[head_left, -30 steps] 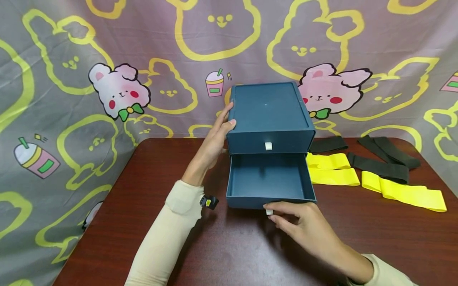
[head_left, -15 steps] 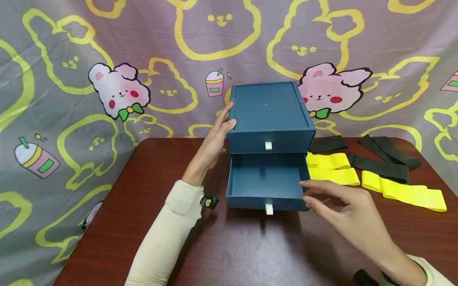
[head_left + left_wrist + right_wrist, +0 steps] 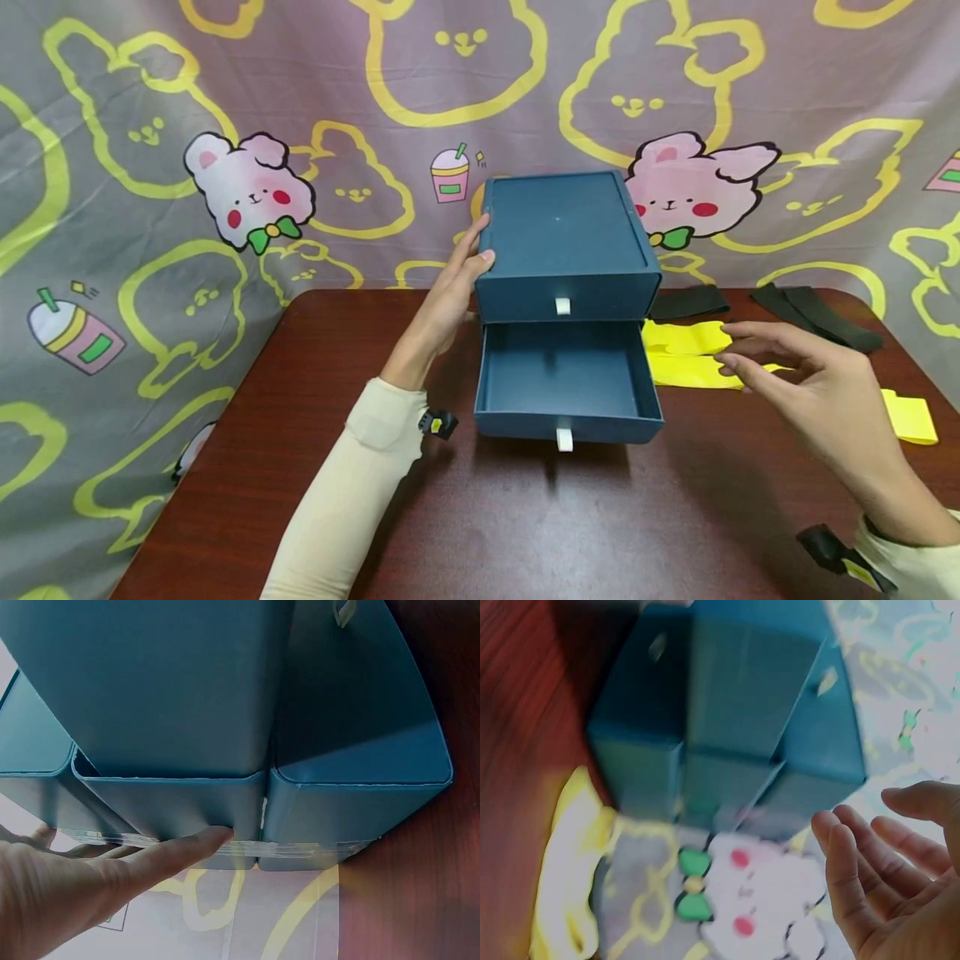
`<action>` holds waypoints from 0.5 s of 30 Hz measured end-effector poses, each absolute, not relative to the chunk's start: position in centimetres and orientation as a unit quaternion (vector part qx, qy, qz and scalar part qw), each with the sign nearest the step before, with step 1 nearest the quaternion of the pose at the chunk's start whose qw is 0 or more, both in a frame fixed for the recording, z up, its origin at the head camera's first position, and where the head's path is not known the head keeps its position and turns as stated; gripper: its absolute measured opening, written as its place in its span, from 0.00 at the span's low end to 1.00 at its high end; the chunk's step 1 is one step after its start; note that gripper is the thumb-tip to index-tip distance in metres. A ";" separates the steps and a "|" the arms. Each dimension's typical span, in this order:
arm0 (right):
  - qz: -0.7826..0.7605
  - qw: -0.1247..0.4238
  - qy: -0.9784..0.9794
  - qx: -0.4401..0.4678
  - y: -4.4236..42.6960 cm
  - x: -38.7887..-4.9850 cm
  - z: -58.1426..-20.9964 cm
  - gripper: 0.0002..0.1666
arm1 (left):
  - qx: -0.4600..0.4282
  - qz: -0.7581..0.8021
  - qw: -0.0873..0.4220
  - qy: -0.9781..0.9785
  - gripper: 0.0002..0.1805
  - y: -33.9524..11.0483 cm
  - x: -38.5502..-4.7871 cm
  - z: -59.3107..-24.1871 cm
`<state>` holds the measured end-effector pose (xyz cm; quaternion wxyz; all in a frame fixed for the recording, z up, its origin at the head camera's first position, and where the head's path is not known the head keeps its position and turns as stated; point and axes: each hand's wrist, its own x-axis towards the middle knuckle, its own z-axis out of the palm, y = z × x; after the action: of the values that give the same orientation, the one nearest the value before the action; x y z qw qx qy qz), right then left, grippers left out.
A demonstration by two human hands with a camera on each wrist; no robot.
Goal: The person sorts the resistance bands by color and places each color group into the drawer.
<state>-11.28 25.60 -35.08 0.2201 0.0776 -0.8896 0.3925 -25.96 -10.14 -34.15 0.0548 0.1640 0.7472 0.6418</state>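
Observation:
A dark blue three-drawer storage box (image 3: 558, 221) stands on the table, its middle drawer (image 3: 566, 367) pulled out with nothing inside. White pull tabs (image 3: 564, 439) mark the drawer fronts. My left hand (image 3: 450, 292) rests against the box's left side, thumb at the top edge; in the left wrist view its thumb (image 3: 187, 851) lies extended along the side wall. Off to the right of the box, my right hand (image 3: 832, 400) is in the air with fingers loosely bent, holding nothing. It partly covers folded yellow strips (image 3: 686, 371) in the head view.
Black strips (image 3: 817, 317) lie behind the yellow ones at the table's right side. Another yellow strip's end (image 3: 911, 417) shows beyond the right hand. A patterned curtain (image 3: 337, 83) hangs close behind the brown table (image 3: 322, 400).
My right hand has let go of the open drawer's white tab and moved right and away, over toward the strips. The left hand and the box have stayed put.

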 end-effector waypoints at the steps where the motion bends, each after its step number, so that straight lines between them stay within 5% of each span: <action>1: 0.392 0.220 -0.890 0.074 26.1 -11.6 -35.3 0.21 | 0.164 0.642 0.054 0.747 0.33 -10.1 -25.9 -34.1; 15: 0.372 0.147 -0.917 0.007 32.2 -15.7 -39.2 0.21 | 0.157 0.644 0.057 0.747 0.33 -10.1 -25.8 -34.1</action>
<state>-15.67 32.17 -39.20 0.1468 0.0070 -0.9166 0.3717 -25.85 -10.09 -34.07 0.0567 0.1568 0.7467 0.6439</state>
